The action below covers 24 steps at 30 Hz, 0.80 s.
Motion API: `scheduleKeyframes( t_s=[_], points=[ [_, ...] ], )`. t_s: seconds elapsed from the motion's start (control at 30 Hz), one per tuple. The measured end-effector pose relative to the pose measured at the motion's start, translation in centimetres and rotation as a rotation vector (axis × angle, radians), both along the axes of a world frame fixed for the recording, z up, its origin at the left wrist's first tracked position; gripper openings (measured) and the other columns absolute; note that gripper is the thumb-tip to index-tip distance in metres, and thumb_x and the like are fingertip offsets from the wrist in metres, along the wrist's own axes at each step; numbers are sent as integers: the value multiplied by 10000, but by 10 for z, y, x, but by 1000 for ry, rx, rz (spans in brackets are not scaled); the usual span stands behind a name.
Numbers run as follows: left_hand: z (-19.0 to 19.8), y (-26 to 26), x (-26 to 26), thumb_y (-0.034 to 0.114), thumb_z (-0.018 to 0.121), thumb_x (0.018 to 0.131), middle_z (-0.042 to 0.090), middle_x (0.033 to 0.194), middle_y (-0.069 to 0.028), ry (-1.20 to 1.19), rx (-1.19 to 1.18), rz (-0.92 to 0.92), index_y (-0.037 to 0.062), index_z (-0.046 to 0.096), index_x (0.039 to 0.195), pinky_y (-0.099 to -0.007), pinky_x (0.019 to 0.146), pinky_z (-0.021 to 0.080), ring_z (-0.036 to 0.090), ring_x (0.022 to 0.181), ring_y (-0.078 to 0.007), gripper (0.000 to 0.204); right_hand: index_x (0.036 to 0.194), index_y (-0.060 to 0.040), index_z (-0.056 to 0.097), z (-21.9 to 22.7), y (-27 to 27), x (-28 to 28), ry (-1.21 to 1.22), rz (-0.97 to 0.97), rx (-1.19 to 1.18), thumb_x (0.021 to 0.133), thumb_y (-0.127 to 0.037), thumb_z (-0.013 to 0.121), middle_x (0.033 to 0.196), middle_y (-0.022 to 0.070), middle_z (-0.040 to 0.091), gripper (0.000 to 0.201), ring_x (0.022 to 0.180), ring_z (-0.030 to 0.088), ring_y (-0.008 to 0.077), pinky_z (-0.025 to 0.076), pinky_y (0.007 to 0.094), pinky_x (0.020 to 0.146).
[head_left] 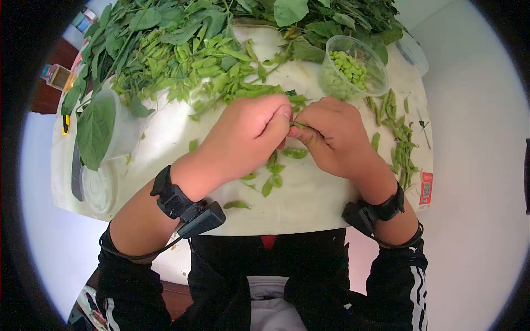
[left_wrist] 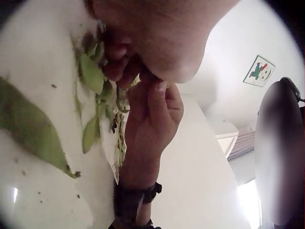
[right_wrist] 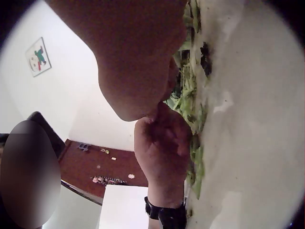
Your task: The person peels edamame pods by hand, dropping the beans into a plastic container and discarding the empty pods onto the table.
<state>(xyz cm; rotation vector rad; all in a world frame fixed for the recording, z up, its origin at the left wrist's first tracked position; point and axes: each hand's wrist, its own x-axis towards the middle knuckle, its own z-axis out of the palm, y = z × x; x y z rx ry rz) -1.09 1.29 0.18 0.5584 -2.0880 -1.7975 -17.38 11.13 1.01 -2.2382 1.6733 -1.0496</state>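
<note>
In the head view the left hand and right hand meet over the middle of the table. A green pod shows between them, pinched by the right thumb and finger. The left fingers are curled at the pod's other side, their tips mostly hidden. Just below the hands lie a pod and a small leafy sprig; a single pod lies nearer the front edge. In the left wrist view the right hand touches the left hand.
A tub of shelled green beans stands behind the right hand. Loose pods lie at the right. Leafy stalks cover the back. At the left are an empty clear tub, a white lid and a red card at the right edge.
</note>
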Motion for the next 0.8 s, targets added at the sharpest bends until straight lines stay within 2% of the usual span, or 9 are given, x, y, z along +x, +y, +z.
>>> scheduleKeyframes(
  t_s=[0.03, 0.17, 0.27, 0.33, 0.37, 0.43, 0.57, 0.8],
  points=[
    [-1, -1, 0, 216, 431, 983, 576, 610, -111, 13, -168, -7, 5, 524, 852, -337, 515, 430, 564, 518, -222, 265, 744, -79, 582, 0, 0, 1, -13, -19, 29, 808, -189, 659, 614, 127, 539, 149, 609, 546, 364, 416, 440, 561],
    [-7, -4, -5, 219, 441, 980, 580, 636, -135, 43, -245, 55, 0, 511, 893, -344, 514, 429, 560, 511, -246, 246, 729, -73, 599, 4, -2, 4, -100, -125, 126, 809, -163, 649, 599, 139, 544, 130, 571, 542, 367, 419, 439, 531],
    [-6, -2, -5, 233, 438, 988, 596, 678, -114, 84, -211, 143, 6, 509, 966, -316, 516, 428, 566, 528, -202, 239, 698, -73, 591, 3, -3, 5, -74, -200, 118, 808, -150, 641, 578, 142, 540, 143, 538, 537, 360, 424, 432, 521],
    [4, -4, -2, 238, 430, 996, 607, 719, -83, -55, 197, 68, 15, 507, 1040, -273, 521, 423, 581, 578, -144, 240, 698, -69, 585, 5, -4, 5, -27, -209, 100, 798, -146, 644, 573, 142, 538, 139, 535, 538, 357, 427, 431, 526],
    [5, -4, -2, 238, 430, 996, 607, 719, -83, -55, 197, 69, 15, 507, 1040, -273, 521, 423, 581, 578, -144, 240, 698, -65, 578, 5, -3, 5, 18, -217, 85, 788, -142, 647, 569, 141, 536, 136, 532, 538, 355, 430, 431, 531],
    [7, -4, -4, 201, 412, 1014, 549, 727, -19, -74, 273, 46, 69, 513, 1144, -209, 458, 366, 483, 525, -72, 211, 695, -61, 568, 3, -4, 4, 44, -205, 47, 778, -136, 646, 571, 141, 537, 136, 533, 542, 354, 429, 434, 532],
    [-8, -5, -6, 187, 396, 1017, 506, 727, -2, 48, 280, -8, 60, 492, 1178, -209, 479, 354, 438, 532, -70, 227, 694, -49, 546, -3, -7, 1, 123, -131, -53, 755, -112, 637, 583, 142, 541, 126, 548, 554, 356, 427, 443, 533],
    [-10, -6, -2, 140, 361, 1019, 465, 913, 4, 85, 283, -184, 41, 423, 1257, -198, 577, 336, 363, 657, -58, 265, 726, -37, 546, 2, -4, -5, 39, 9, 14, 810, -113, 619, 620, 161, 547, 135, 582, 558, 372, 430, 452, 539]
  ],
)
